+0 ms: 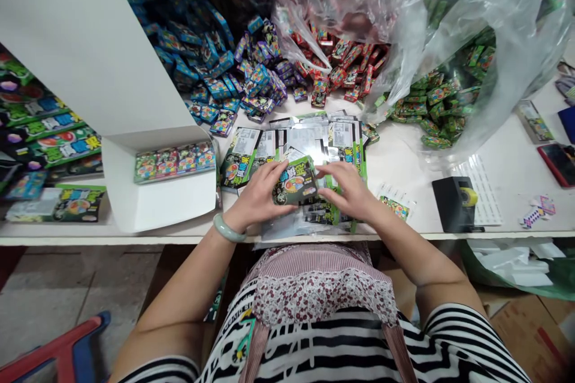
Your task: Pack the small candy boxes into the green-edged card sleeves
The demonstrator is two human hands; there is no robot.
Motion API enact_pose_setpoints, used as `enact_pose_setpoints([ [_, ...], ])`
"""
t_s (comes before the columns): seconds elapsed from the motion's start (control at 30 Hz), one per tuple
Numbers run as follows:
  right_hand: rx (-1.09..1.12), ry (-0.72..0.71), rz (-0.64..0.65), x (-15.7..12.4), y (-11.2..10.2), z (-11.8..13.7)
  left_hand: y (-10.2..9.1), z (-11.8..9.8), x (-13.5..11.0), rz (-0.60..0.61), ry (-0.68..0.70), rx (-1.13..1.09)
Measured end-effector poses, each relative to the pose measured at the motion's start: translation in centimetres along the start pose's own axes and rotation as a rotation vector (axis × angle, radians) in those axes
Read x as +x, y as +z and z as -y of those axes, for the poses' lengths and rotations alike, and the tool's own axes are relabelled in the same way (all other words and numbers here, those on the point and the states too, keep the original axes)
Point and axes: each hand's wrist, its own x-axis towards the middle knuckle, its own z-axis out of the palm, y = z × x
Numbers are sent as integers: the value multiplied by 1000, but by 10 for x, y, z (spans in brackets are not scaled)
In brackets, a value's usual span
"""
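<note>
A small green and black printed box (295, 182) is held up over the table's front part. My left hand (258, 194) grips it from the left, thumb on the upper edge and fingers along the lower edge. My right hand (345, 188) has its thumb and forefinger at the box's right end, bent round its corners. Beneath both hands lies a pile of flat printed packages (339, 137) in green, black and white, some under clear plastic. A jade-coloured bangle (229, 228) circles my left wrist.
Left stands an open white carton (179, 206) with a row of small boxes (175, 161) inside. Behind are heaps of blue boxes (182, 42), purple boxes (274, 84), red boxes (353, 66) and green boxes (442, 99), partly in clear bags. A black tape dispenser (451, 203) sits right.
</note>
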Motion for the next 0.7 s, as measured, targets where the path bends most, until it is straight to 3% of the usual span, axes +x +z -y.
enact_pose_setpoints([
  [0.1,126,8,32,11,5,-5,2,3,-2,-9,-2,-2],
  [0.17,248,88,-69,36,4,-29,1,6,-4,-29,-24,-10],
  [0.23,278,235,-229,77,2,-67,-3,9,-7,-50,-43,-14],
  [0.33,135,436,-347,152,2,-126,-10,9,-12,-77,-46,-13],
  [0.47,32,686,-421,225,13,-167,-19,7,-17,-114,-48,-4],
  [0.57,43,723,-458,241,22,-174,-21,11,-21,-148,-76,11],
  [0.7,205,623,-524,227,19,-169,-22,21,-24,-159,-102,17],
])
